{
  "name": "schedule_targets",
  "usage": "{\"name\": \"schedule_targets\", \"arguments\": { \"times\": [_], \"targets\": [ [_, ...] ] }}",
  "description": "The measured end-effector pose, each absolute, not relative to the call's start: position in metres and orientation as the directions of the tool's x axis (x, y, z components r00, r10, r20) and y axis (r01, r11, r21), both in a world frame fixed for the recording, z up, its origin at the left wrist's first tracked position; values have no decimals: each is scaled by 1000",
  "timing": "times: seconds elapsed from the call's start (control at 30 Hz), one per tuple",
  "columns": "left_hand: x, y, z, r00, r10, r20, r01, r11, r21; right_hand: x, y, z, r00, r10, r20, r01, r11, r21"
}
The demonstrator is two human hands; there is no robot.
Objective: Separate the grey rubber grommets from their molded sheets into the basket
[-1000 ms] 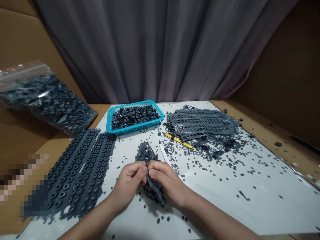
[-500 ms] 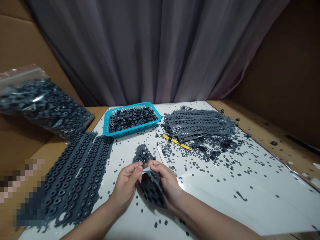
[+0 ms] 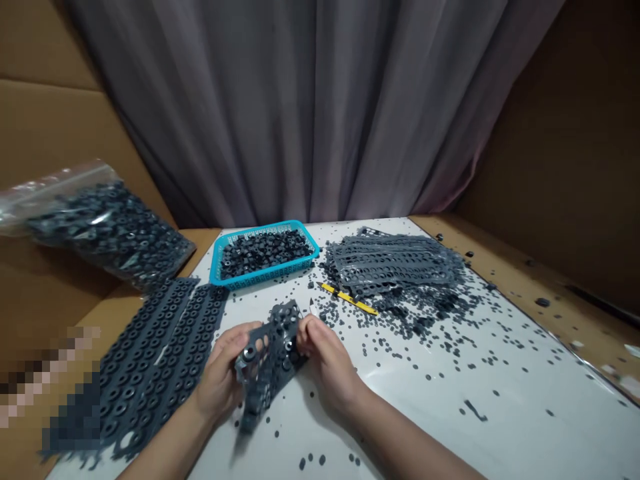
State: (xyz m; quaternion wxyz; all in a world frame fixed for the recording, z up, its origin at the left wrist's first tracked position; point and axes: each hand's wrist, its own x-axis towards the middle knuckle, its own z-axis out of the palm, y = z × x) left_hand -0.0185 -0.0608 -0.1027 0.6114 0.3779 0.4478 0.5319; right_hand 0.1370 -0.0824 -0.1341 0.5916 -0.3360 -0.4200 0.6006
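Observation:
A dark grey rubber sheet [image 3: 273, 373], perforated with rows of holes and with a few ring-shaped parts in it, is held up between both hands over the white table. My left hand [image 3: 225, 370] grips its left edge, thumb on the near face. At the sheet's right edge my right hand [image 3: 327, 357] is closed, its fingertips pinching the rubber. The sheet is bent and hangs down toward me. Just beyond the right fingers, the dark tip of a pen-like tool [image 3: 312, 307] shows; most of it is hidden.
Uncut sheets of rings [image 3: 145, 373] lie at left, below a clear bag [image 3: 120, 233] of small parts. A blue basket [image 3: 265, 275] of dark parts stands behind. To the right are a yellow cutter [image 3: 347, 298], stacked punched sheets [image 3: 395, 263] and scattered discs [image 3: 440, 307].
The hands have moved apart, and the sheet has turned and swung left. The light strip stretched between the fingertips no longer shows. The whole view has shifted slightly.

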Motion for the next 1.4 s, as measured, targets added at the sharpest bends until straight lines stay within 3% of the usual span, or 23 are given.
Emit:
{"name": "schedule_targets", "arguments": {
  "times": [0.17, 0.27, 0.37, 0.43, 0.47, 0.57, 0.73, 0.83, 0.9, 0.97, 1.13, 1.3, 1.4],
  "targets": [
    [-24, -57, -102, 233, 963, -132, -361, 212, 908, 145, -75, -141, 14, 995, 104, -389, 101, -916],
    [-27, -54, -108, 281, 953, -110, -390, 218, 895, 153, -52, -131, 48, 975, 215, -172, 220, -960],
    [-30, -50, -111, 310, 944, -111, -424, 242, 873, 159, -4, -114, -26, 951, 308, 170, 308, -936],
    [-32, -48, -112, 303, 947, -109, -417, 235, 878, 158, 35, -105, -124, 948, 293, 450, 317, -835],
    [-33, -47, -112, 292, 950, -110, -403, 227, 887, 156, 55, -101, -140, 947, 290, 499, 321, -805],
    [-33, -42, -113, 191, 965, -179, -418, 245, 875, 148, 105, -95, -185, 937, 297, 587, 348, -731],
    [-33, -36, -115, 2, 921, -390, -597, 314, 739, 135, 128, -79, -234, 920, 314, 678, 386, -626],
    [-34, -34, -116, 13, 929, -369, -627, 295, 721, 131, 95, -65, -375, 864, 335, 606, 502, -617],
    [-36, -33, -117, -7, 933, -360, -601, 284, 747, 129, 61, -62, -629, 721, 290, 370, 606, -704],
    [-39, -31, -118, -46, 940, -337, -521, 265, 812, 129, 28, -65, -733, 645, 217, 291, 586, -757],
    [-47, -23, -126, 71, 996, -51, -245, 67, 967, 141, -18, -69, -559, 822, 109, 406, 386, -828],
    [-51, -21, -128, 254, 954, -157, -110, 189, 976, 158, -47, -41, -387, 919, 71, 122, 127, -984],
    [-46, -32, -118, 487, 868, -95, -156, 194, 969, 161, -70, -30, -379, 922, 75, 4, 82, -997]
  ]
}}
